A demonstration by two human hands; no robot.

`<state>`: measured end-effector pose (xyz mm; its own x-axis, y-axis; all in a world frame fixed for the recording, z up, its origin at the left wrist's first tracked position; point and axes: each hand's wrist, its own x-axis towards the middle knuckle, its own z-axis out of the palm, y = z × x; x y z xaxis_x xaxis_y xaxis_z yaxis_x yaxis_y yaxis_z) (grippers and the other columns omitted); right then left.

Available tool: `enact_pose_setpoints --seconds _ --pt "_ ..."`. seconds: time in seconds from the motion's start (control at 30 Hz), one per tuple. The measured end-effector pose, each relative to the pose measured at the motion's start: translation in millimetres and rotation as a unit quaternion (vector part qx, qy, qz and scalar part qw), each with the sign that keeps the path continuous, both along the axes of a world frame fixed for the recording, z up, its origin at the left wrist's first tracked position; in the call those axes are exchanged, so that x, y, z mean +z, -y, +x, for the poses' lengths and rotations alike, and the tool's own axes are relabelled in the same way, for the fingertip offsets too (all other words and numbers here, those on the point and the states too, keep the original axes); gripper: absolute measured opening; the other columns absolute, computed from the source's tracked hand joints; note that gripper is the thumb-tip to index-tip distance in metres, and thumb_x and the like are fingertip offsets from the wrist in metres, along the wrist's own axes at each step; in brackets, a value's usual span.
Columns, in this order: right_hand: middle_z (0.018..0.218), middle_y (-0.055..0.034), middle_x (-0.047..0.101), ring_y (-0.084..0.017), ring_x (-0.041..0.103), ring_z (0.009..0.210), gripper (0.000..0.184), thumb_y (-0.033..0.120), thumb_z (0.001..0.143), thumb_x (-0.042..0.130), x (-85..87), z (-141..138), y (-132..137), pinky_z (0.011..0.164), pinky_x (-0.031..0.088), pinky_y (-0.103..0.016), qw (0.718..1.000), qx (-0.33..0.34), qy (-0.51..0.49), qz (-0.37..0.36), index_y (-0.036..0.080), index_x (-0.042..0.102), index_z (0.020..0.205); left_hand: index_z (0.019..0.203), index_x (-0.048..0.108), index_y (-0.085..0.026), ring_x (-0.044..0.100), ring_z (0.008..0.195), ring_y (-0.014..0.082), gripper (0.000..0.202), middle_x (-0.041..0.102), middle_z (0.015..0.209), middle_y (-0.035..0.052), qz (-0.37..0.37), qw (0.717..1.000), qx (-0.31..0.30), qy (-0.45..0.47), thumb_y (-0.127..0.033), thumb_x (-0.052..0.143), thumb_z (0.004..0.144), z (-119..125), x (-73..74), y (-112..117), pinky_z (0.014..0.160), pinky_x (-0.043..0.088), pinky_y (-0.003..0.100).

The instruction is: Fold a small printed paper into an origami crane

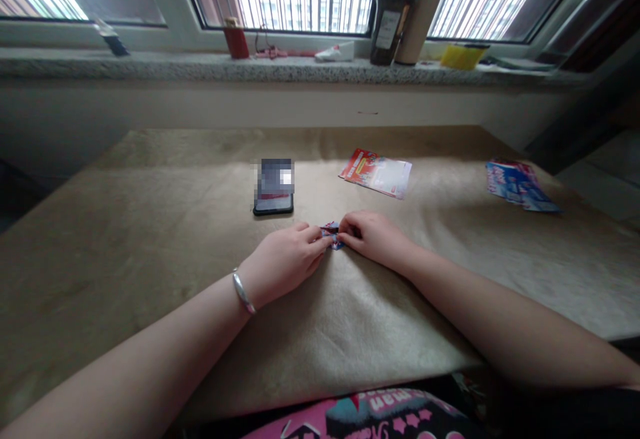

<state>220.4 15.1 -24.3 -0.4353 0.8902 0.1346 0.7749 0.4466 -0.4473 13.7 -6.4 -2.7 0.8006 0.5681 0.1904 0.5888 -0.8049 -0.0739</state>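
Tan surface (150, 225) seen spanning the frame, with a stone sill (185, 69) along the top. A red cylinder (236, 40) is noted on the sill, upper left of centre. Below, a silver bracelet (243, 292) is worn at the left wrist. A phone (273, 204), its upper part pixelated, is laid flat left of centre, apart from the hands. The left hand (285, 259) is extended from the lower left; its fingers are laid over the left edge of a small patterned piece (333, 235). Whether this grip is clamped on the piece or only rested there cannot be told, the thumb being hidden. The piece, blue with red and white, is located at frame centre, between the hands, and is partly covered by fingers. The right hand (377, 237) is reached in from the lower right; its grip is pinched, thumb and forefinger together on the piece's right edge. Above it, an orange-and-white printed packet (380, 173) is laid at an angle. A yellow container (463, 57) is observed on the sill, upper right. Overlapping blue printed packets (520, 185) are placed right of frame, well apart from both hands.
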Motion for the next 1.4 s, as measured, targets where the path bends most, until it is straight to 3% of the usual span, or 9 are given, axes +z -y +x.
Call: enact_pose_setpoints --seconds 0.33,0.53,0.8,1.4 --pt "0.078 -0.0008 0.062 -0.012 0.052 0.068 0.006 0.024 0.082 0.062 0.2 1 2 0.06 0.034 -0.023 0.999 0.005 0.021 0.035 0.018 0.063 0.081 0.116 0.059 -0.016 0.057 0.087 0.0187 0.029 0.063 0.102 0.0086 0.006 1.0 -0.004 -0.002 -0.016 0.048 0.089 1 -1.3 1 0.071 0.052 0.03" --pt "0.088 -0.0028 0.068 -0.017 0.057 0.081 0.013 0.022 0.086 0.055 -0.4 3 7 0.07 0.037 -0.027 0.987 0.081 0.052 0.127 0.022 0.068 0.089 0.116 0.059 -0.016 0.057 0.084 0.0188 0.029 0.063 0.104 0.0079 0.006 1.0 0.0 -0.018 -0.015 0.047 0.089 1 -2.0 1 0.07 0.051 0.03" --pt "0.081 -0.0029 0.067 -0.015 0.056 0.072 0.019 0.024 0.089 0.051 7.5 5 13 0.061 0.033 -0.028 0.969 0.106 0.143 0.174 0.022 0.07 0.086 0.12 0.057 -0.016 0.056 0.084 0.0192 0.032 0.063 0.104 0.0079 0.014 1.0 -0.002 -0.02 -0.016 0.048 0.089 0 -2.7 1 0.069 0.051 0.03" --pt "0.084 -0.0034 0.064 -0.017 0.055 0.08 0.016 0.023 0.087 0.052 10.6 -2 18 0.061 0.032 -0.028 0.97 0.059 0.184 0.147 0.02 0.067 0.084 0.125 0.052 -0.014 0.055 0.088 0.0212 0.036 0.061 0.112 0.0086 -0.001 0.999 -0.008 -0.044 -0.013 0.043 0.09 0 -2.6 1 0.074 0.053 0.034"
